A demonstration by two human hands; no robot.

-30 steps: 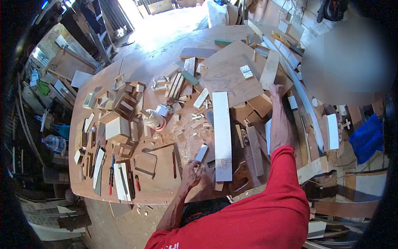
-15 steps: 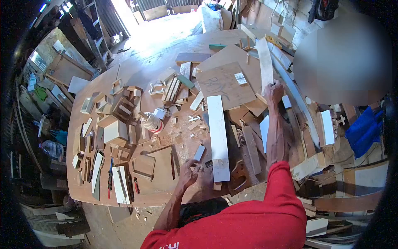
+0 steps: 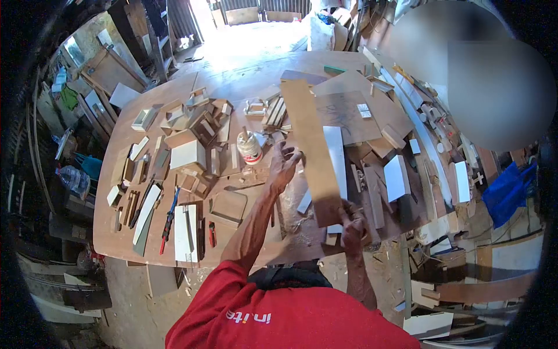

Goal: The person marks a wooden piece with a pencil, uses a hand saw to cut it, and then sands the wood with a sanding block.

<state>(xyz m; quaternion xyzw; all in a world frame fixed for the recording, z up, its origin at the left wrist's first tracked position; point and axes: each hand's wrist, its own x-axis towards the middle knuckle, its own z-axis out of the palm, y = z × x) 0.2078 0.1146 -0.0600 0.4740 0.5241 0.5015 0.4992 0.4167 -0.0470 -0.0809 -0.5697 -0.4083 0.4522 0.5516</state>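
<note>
1. Both hands have moved since half a second ago in the head view that I watch from far away. The right hand (image 3: 352, 225) was stretched out on the right, and now it is back near the front edge of the big table (image 3: 244, 72). The left hand (image 3: 285, 164) has left the small pale block (image 3: 304, 202) and gone further up the table.

2. I see the right hand with its fingers bent around the near end of the long brown board (image 3: 314, 151). It has a grip there.

3. I see the left hand with its fingers partly spread and nothing held in them. Its fingertips are right by the board's left edge. I can't tell if they touch it.

4. That board points away from the person's red shirt (image 3: 290, 317). It hides part of the long white board (image 3: 335, 148). I can't tell if the two touch.

5. Just left of the left hand, I see a white bottle (image 3: 250, 150) standing up. More to the left is a pile of little wooden boxes (image 3: 187, 156). Nearer the front edge lies a small red tool (image 3: 211, 232).

6. On the right, I see a white block (image 3: 397, 177). Further back, a little square with lines on it (image 3: 363, 110) lies on a flat brown sheet (image 3: 337, 116).
</note>
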